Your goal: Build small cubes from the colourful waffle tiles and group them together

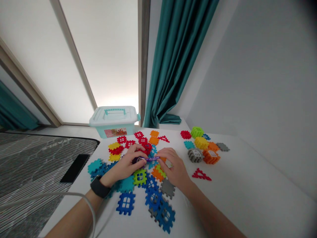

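My left hand (pixel 130 161), with a dark watch on its wrist, grips purple interlocking building tiles (pixel 151 159) above the middle of the pile. On the opposite edge, the thumb and fingers of my right hand (pixel 174 167) pinch the same purple piece. A white window grid shows by my left fingertips; the rest there is partly hidden. Just below lie a lime window tile (pixel 140 177), an orange tile (pixel 157 173) and a grey tile (pixel 167 188). Red tiles (pixel 146 148) lie right behind the hands.
Blue window tiles (pixel 125 203) lie near the front. Built cubes stand at right: grey (pixel 195 155), orange (pixel 211 156), yellow (pixel 201 142) and lime (pixel 197 132). A red triangle (pixel 201 174) lies before them. A lidded bin (pixel 115 120) stands behind; a white cable (pixel 84 197) crosses my left forearm.
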Action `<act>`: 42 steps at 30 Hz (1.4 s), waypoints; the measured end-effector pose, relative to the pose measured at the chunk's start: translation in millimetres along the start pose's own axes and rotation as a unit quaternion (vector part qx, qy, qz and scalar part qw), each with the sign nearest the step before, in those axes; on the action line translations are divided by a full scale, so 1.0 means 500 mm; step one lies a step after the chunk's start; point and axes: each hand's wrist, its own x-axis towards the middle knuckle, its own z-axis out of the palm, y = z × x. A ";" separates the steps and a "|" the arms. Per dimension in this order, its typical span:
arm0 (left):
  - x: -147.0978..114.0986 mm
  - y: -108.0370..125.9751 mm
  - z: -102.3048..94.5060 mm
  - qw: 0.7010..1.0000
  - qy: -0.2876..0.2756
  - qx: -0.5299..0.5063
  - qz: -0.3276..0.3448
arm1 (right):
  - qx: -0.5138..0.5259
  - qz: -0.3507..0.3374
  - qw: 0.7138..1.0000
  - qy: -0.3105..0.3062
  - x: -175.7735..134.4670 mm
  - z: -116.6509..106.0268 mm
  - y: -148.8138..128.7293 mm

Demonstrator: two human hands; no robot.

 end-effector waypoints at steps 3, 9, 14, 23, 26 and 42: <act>0.006 0.004 0.004 0.998 0.022 -0.049 -0.018 | 0.080 0.130 0.988 -0.003 -0.002 0.014 -0.002; 0.012 0.012 0.011 0.989 0.025 -0.126 -0.078 | 0.283 0.301 0.910 -0.012 -0.001 0.035 0.000; 0.012 0.012 0.017 0.985 0.027 -0.144 -0.093 | 0.339 0.343 0.876 0.010 0.004 0.033 -0.012; 0.012 0.017 0.011 0.993 0.037 -0.082 -0.073 | 0.321 0.329 0.888 -0.013 0.002 0.034 -0.005; 0.012 0.018 0.012 0.994 0.037 -0.072 -0.069 | 0.254 0.300 0.919 -0.025 0.000 0.033 0.002; 0.005 0.021 0.013 0.999 0.006 -0.013 -0.049 | -0.054 -0.114 0.992 0.025 -0.007 0.017 -0.005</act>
